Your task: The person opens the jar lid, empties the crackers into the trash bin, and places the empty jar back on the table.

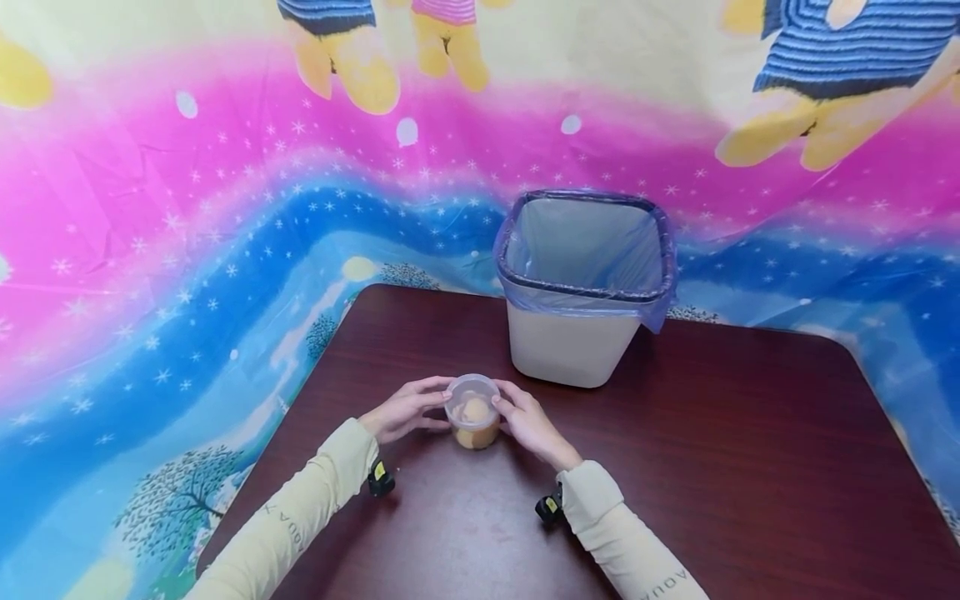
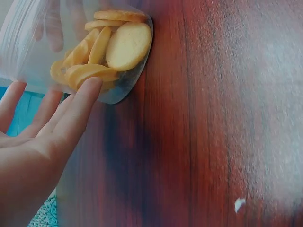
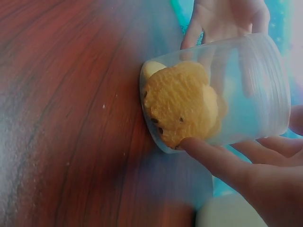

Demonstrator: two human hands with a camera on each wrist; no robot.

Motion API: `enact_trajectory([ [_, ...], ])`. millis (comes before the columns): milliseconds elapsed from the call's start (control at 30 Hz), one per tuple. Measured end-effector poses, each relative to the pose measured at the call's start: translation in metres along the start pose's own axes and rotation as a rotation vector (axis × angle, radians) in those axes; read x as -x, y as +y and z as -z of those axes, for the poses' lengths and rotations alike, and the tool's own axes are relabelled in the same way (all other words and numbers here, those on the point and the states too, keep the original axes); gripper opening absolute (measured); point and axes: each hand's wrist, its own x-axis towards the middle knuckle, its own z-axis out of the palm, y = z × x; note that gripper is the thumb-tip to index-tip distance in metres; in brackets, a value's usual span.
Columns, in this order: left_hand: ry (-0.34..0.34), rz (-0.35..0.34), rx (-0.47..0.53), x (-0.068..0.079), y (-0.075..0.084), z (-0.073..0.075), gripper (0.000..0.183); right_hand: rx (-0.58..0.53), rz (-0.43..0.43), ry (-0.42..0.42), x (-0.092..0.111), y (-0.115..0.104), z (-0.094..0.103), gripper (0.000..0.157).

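A clear round plastic jar (image 1: pixel 472 380) stands upright on the brown table, with both hands around it. Through its wall I see several yellow cookies (image 2: pixel 128 46), and a browner one with dark specks (image 3: pixel 177 106) faces the right wrist view. My left hand (image 1: pixel 408 410) holds the jar's left side, thumb near the rim and fingers along the wall. From the right, my right hand (image 1: pixel 534 427) holds it too, one fingertip low on the wall. Whether a lid covers the top I cannot tell.
Behind the jar and to its right stands a white bin (image 1: pixel 566 342) lined with a purplish bag (image 1: pixel 660 308). Small white crumbs (image 2: pixel 240 205) lie on the table (image 1: pixel 750 467). A patterned cloth (image 1: pixel 225 208) hangs behind and beside the table.
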Motion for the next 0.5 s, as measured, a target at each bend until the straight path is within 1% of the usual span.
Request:
enact_trajectory([
  [267, -0.006, -0.01, 0.001, -0.004, 0.002, -0.009, 0.052, -0.019, -0.003, 0.002, 0.004, 0.001, 0.008, 0.039],
  [500, -0.012, 0.005, 0.007, -0.009, 0.002, -0.012, 0.05, -0.037, -0.017, 0.003, 0.006, 0.003, 0.014, 0.039],
])
